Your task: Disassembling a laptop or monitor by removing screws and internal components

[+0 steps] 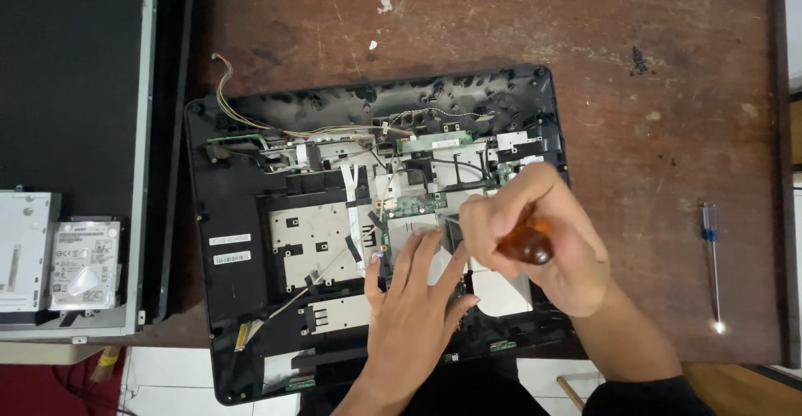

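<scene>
Both hands are working over an opened laptop base (251,215). Lying flat with fingers spread, the left hand (413,299) is pressing on the metal shielding, seemingly to steady the chassis, gripping nothing. Beside it, the right hand (543,245) is curling tightly round an amber-handled screwdriver (528,245), its tip hidden below the fist. 1 blue screwdriver (712,257) is lying well apart near the wooden table's (668,90) right edge, leaving open room between. A detached screen panel (71,82) and hard drive (83,266) are sitting far left.
</scene>
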